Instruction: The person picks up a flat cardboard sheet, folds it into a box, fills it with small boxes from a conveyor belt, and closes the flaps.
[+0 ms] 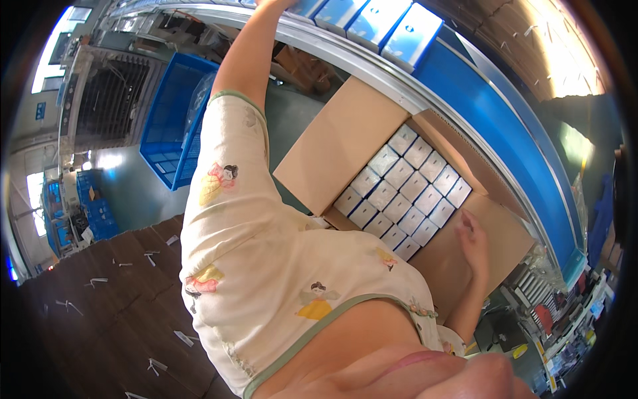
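Note:
My left arm reaches up to the conveyor's far left part. Only the base of my left hand shows at the top edge; its fingers are cut off, beside a row of blue-and-white boxes on the conveyor. Below the conveyor stands an open cardboard carton with its flaps spread. Several rows of small white boxes with blue sides fill the part of it that shows. My right hand hovers by the carton's right flap, fingers loosely bent and apart, with nothing seen in them.
The blue conveyor belt with its metal rail curves along the carton's far side. A blue plastic crate is at the left. Brown sheeting with white ties lies at the lower left. Shelving stands at the right.

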{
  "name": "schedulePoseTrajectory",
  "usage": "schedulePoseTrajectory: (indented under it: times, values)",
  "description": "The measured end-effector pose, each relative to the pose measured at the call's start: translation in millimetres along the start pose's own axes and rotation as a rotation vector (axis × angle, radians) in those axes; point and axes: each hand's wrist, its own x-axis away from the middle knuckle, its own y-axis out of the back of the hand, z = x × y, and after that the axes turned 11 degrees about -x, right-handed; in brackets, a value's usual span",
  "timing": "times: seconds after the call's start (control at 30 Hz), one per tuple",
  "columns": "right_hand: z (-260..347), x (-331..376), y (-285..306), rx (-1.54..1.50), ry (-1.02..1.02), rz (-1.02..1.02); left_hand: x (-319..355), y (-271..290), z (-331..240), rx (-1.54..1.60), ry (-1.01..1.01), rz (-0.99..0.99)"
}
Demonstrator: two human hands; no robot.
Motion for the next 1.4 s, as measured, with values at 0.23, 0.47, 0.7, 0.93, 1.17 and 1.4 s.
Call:
schedulePoseTrajectory:
  times: [0.23, 0.47, 0.7, 0.93, 1.17, 1.4]
  values:
    - [83.8, -79.5, 39.5, -0.264, 0.422, -0.457, 60.0, 3.2, -49.6, 0.539, -0.432, 0.452]
    - [75.0, -104.5, 71.4, 0.305, 0.344, -0.436, 168.2, -12.2, -136.0, 0.147, -0.824, 0.161]
    - [59.9, -97.4, 71.9, 0.297, 0.319, -0.603, 183.3, -7.8, -156.1, 0.187, -0.768, 0.218]
    - [36.0, -99.5, 98.3, -0.034, 0.376, -0.534, 188.0, -7.5, -166.9, 0.154, -0.810, 0.258]
    - [28.0, -132.7, 121.9, -0.506, 0.099, -0.522, 170.7, -52.6, -203.6, 0.477, -0.670, 0.344]
    - [60.4, -82.7, 130.9, -0.523, 0.420, -0.642, 197.2, 36.6, -191.7, 1.212, -0.840, 0.352]
